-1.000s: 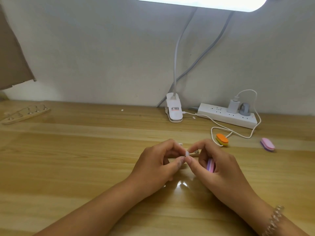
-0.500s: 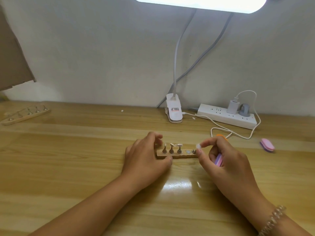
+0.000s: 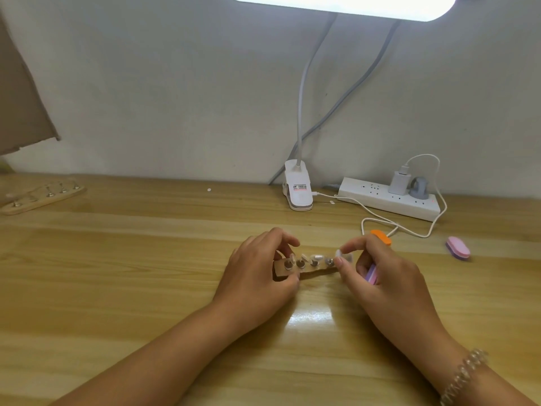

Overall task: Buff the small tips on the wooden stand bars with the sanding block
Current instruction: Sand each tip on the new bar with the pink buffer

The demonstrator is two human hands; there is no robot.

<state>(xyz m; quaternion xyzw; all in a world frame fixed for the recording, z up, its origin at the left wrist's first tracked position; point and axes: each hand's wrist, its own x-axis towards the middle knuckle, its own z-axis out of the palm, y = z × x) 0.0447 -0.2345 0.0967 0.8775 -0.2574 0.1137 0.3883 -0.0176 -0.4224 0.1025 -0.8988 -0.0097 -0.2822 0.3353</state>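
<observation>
A short wooden stand bar (image 3: 310,269) lies on the table in front of me, carrying small metal pegs with clear tips. My left hand (image 3: 257,276) grips the bar's left end between thumb and fingers. My right hand (image 3: 377,273) pinches a small clear tip (image 3: 339,253) over the bar's right end. The same hand keeps a pink and purple sanding block (image 3: 371,274) tucked under its curled fingers. A second wooden stand bar (image 3: 41,197) with pegs lies at the far left.
An orange sanding block (image 3: 382,237) and a pink one (image 3: 458,247) lie to the right. A white clip lamp base (image 3: 298,190), a power strip (image 3: 389,199) and a white cable (image 3: 409,228) sit at the back near the wall.
My hands have parted: the left went to the bar's left end and holds it. The right carried the clear tip to the bar's right end.
</observation>
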